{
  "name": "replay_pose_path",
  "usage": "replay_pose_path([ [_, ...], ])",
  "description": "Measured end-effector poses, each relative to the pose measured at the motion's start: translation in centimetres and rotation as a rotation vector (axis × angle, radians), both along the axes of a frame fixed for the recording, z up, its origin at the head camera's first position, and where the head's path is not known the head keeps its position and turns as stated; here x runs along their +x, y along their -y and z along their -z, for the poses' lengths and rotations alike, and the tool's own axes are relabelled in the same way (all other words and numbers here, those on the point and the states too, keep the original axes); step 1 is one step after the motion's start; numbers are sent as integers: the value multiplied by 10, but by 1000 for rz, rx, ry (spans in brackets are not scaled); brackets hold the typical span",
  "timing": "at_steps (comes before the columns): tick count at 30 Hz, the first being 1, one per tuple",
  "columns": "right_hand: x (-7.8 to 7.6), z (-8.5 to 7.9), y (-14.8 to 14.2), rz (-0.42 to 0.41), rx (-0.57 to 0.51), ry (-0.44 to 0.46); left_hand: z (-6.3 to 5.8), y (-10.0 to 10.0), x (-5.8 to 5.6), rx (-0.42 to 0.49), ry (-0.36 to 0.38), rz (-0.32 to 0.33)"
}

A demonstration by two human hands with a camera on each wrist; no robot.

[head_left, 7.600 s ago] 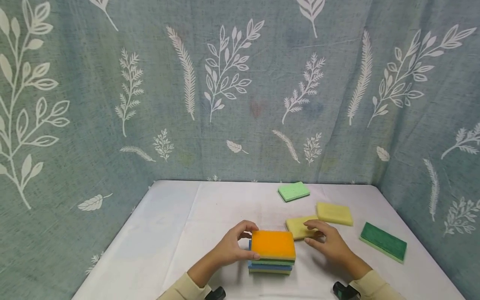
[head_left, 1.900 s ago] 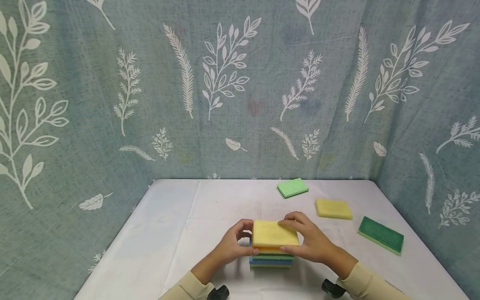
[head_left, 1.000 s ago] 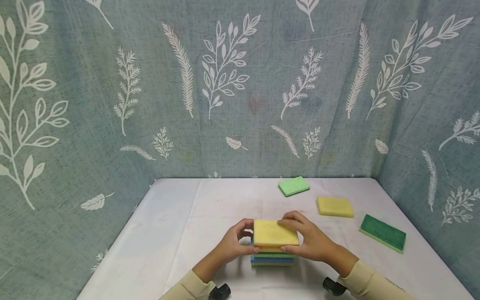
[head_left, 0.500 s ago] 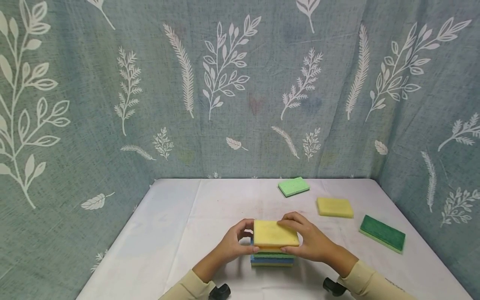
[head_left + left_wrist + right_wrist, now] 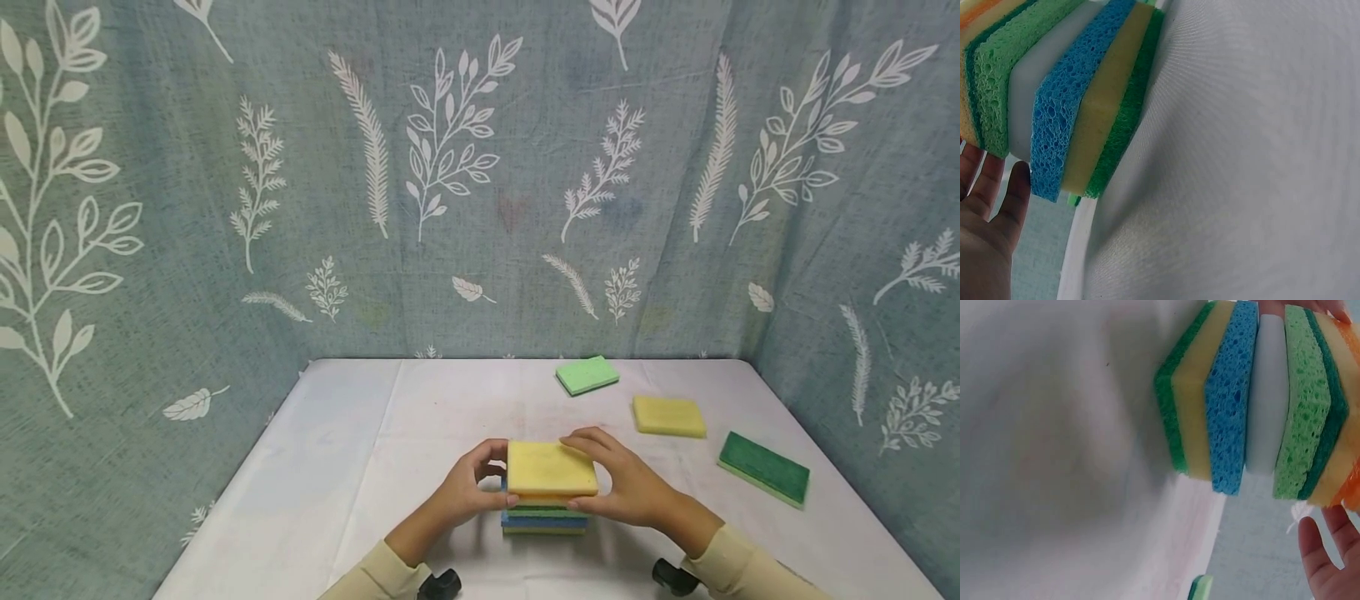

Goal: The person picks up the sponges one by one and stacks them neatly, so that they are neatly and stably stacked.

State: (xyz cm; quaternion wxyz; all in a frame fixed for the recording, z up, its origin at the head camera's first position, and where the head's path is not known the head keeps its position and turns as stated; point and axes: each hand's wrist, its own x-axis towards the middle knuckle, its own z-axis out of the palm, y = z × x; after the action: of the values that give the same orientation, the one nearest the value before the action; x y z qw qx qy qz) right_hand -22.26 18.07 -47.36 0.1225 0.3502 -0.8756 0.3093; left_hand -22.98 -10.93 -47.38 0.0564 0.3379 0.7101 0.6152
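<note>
The smooth yellow sponge (image 5: 551,468) has moved onto the multicoloured stack (image 5: 543,522).

The top sponge (image 5: 552,468), low centre of the head view, is yellow. Right to left in the right wrist view's upper right come a tan sponge (image 5: 1336,462) faced orange, a light green sponge (image 5: 1304,400) backed dark green, a white block (image 5: 1267,394), a blue sponge (image 5: 1232,394) and a cream sponge (image 5: 1191,400) faced green. Right of the head view's centre, the loose sponges (image 5: 765,467) are mint, pale yellow and dark green. White leafy sprigs pattern the grey-teal curtain (image 5: 525,283).
</note>
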Motion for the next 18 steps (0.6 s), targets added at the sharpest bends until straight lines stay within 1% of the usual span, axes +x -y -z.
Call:
replay_pose_path([
  [3, -1, 1, -4, 0, -6, 17, 5, 0, -3, 3, -3, -1],
  [9, 0, -2, -14, -18, 1, 59, 27, 1, -16, 20, -20, -13],
  [10, 0, -2, -17, -29, 1, 57, 29, 1, -16, 26, -21, -10],
  [14, -1, -1, -26, -51, 4, 48, 32, 2, -17, 42, -19, 1],
  [16, -4, 0, -31, -57, 7, 11, 33, 1, -18, 50, -20, 4],
  [18, -6, 1, -36, -43, 5, -3, 33, 1, -18, 54, -29, 4],
])
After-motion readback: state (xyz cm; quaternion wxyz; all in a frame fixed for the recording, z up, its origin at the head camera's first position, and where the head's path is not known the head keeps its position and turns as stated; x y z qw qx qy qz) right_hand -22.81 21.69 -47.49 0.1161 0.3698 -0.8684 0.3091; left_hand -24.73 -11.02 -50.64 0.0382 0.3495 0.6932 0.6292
